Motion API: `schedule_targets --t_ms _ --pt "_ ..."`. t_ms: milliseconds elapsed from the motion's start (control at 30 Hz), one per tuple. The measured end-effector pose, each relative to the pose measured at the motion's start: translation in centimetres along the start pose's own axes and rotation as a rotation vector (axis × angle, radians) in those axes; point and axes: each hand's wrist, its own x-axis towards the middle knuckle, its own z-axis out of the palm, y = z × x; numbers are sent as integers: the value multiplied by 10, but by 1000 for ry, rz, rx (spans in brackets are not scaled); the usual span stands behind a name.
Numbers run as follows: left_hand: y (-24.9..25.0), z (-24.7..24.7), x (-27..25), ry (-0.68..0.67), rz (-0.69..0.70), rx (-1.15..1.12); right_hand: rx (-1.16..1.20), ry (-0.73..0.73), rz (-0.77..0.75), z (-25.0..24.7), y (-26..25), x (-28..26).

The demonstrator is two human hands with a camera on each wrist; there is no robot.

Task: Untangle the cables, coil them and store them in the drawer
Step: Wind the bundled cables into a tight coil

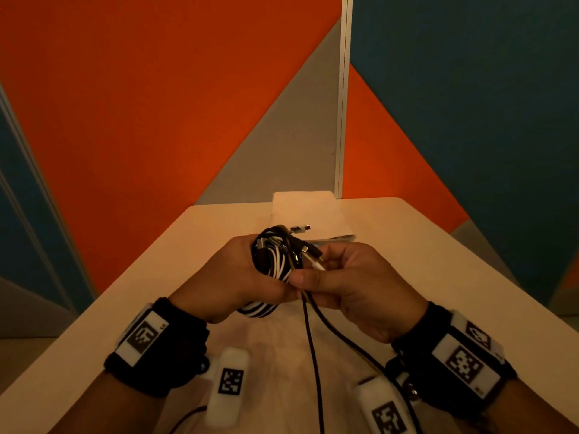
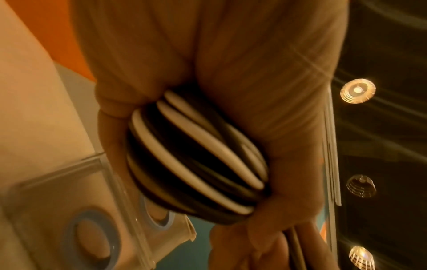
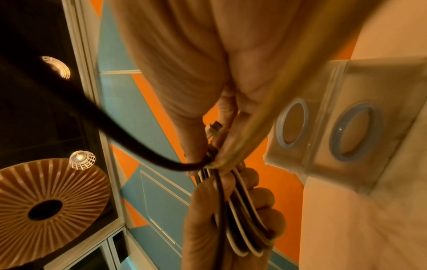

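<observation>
My left hand [image 1: 241, 270] grips a coiled bundle of black and white cables [image 1: 274, 261] above the table; the same striped coil [image 2: 196, 155] fills the left wrist view, wrapped by my fingers. My right hand [image 1: 341, 277] pinches loose strands and a white-tipped connector [image 1: 318, 264] at the bundle's right side. Two dark cable strands [image 1: 313, 355] hang from it toward the table's near edge. In the right wrist view a black strand [image 3: 129, 135] and a tan strand [image 3: 261, 131] run into my pinching fingers, with the coil [image 3: 240, 219] beyond. A USB plug [image 1: 300, 228] sticks out at the bundle's top.
A white drawer unit [image 1: 308, 214] stands at the table's far edge, behind the hands; its clear fronts with blue ring pulls [image 3: 353, 131] show in the wrist views. The pale table [image 1: 423, 261] extends around the hands. Orange, grey and blue wall panels rise behind.
</observation>
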Motion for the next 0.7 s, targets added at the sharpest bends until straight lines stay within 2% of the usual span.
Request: schedule_targets --t_ms 200,333,467,567,700 --pt "-6 4 1 -130 0 -285 32 -60 47 -2 -2 1" --pt "-8 16 2 -122 49 -436 76 -40 38 1 1 1" --pt "-5 27 2 -74 45 -459 44 -6 36 2 3 -1" --pt "-7 33 2 -59 54 -404 40 -32 25 1 7 1" --pt "-7 36 5 -39 62 -359 35 17 12 4 11 0"
